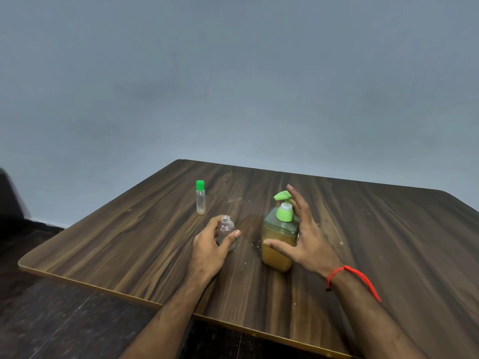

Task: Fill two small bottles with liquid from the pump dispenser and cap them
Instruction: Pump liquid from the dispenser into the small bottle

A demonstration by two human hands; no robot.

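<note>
My left hand (pixel 211 246) grips a small clear bottle (pixel 226 229) that stands uncapped on the wooden table (pixel 129 242). Right of it stands the pump dispenser (pixel 280 237), a squarish clear bottle of amber liquid with a light green pump head. My right hand (pixel 303 234) is spread around the dispenser with straight fingers; the thumb lies across its front and the fingers reach up behind the pump. A second small clear bottle (pixel 200 198) with a green cap stands upright farther back on the left, apart from both hands.
The table's near edge runs diagonally from the left to the bottom right, with dark floor (pixel 64 320) below it. A plain grey wall (pixel 233 86) rises behind the table. A red thread (pixel 355 277) circles my right wrist.
</note>
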